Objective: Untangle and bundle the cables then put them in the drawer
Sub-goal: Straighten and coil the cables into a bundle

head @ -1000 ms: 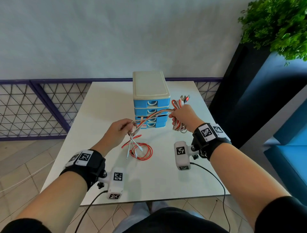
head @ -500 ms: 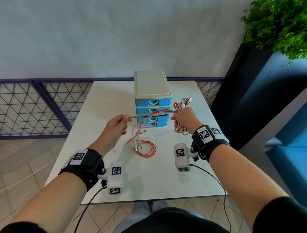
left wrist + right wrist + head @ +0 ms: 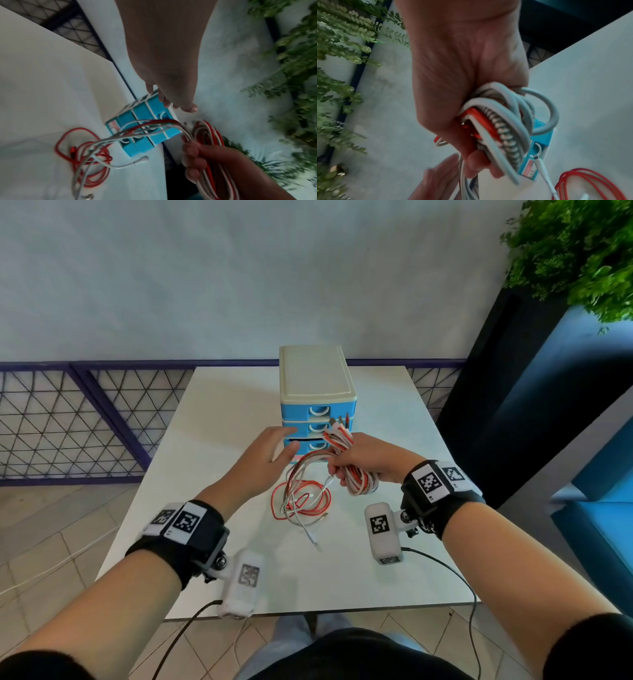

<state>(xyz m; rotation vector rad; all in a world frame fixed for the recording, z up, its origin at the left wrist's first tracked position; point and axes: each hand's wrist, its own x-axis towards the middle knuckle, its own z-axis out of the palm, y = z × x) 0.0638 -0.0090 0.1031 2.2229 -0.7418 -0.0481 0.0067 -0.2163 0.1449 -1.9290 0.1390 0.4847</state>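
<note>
My right hand (image 3: 346, 470) grips a coiled bundle of red, white and braided cables (image 3: 356, 481) just in front of the blue drawer unit (image 3: 317, 392); the bundle (image 3: 501, 121) fills its fist in the right wrist view. Loose ends trail down into a red and white tangle (image 3: 301, 501) on the white table (image 3: 212, 433). My left hand (image 3: 274, 445) hovers with straight fingers beside the unit's lower drawers, holding nothing; its fingertips (image 3: 190, 109) reach past the unit's front (image 3: 145, 129). All drawers look closed.
The drawer unit has a cream top and stands mid-table toward the back. A purple mesh fence (image 3: 68, 419) runs behind the table. A dark planter with a green plant (image 3: 582, 251) and blue furniture stand at the right.
My left hand let go of the stretched cable and moved right toward the drawer unit. My right hand dropped lower and nearer, and the released strands fell onto the tangle.
</note>
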